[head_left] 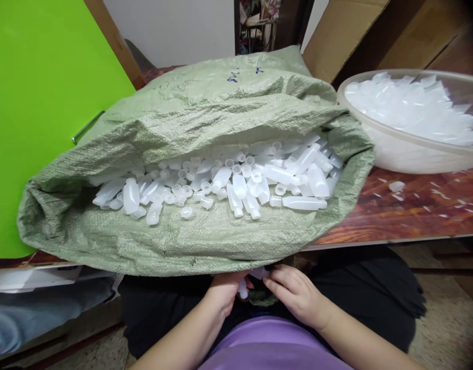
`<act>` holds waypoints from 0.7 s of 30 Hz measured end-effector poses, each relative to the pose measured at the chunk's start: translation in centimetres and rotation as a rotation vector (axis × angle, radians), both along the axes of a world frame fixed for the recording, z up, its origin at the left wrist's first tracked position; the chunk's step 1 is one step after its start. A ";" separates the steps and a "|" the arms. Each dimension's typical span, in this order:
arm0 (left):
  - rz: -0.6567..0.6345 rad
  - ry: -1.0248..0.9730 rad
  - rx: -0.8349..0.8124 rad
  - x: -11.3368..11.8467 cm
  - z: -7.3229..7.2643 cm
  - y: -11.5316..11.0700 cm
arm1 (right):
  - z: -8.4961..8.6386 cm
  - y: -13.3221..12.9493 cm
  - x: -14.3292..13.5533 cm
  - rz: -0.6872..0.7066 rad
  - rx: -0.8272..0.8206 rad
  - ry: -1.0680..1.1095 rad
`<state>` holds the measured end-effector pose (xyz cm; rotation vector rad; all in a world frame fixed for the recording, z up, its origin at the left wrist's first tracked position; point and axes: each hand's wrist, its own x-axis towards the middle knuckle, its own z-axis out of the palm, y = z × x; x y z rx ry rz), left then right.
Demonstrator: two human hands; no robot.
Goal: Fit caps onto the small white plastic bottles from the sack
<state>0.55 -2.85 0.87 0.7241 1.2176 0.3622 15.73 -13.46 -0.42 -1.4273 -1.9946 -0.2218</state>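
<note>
My left hand (pixel 228 292), low over the lap and partly under the front lip of the green woven sack (pixel 221 252), is closed around a small translucent plastic bottle (pixel 242 289). Beside it, the fingertips of my right hand (pixel 292 292) pinch another whitish plastic piece (pixel 258 273); the sack edge covers part of it, so its exact shape is unclear. Above both hands, the sack lies on its side with its mouth open. Many small empty plastic bottles (pixel 240 186) are heaped inside, with loose cap-like pieces among them.
A wide translucent basin (pixel 406 149) full of white plastic pieces stands at the right. White scraps litter the wooden table (pixel 390 216). A bright green panel (pixel 47 113) with a metal rod (pixel 88 127) fills the left side. An open cardboard box (pixel 348 36) stands behind.
</note>
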 end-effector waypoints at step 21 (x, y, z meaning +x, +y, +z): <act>0.157 -0.046 -0.009 -0.1 -1.0 -0.4 | -1.1 1.4 -1.4 -0.334 -0.978 0.944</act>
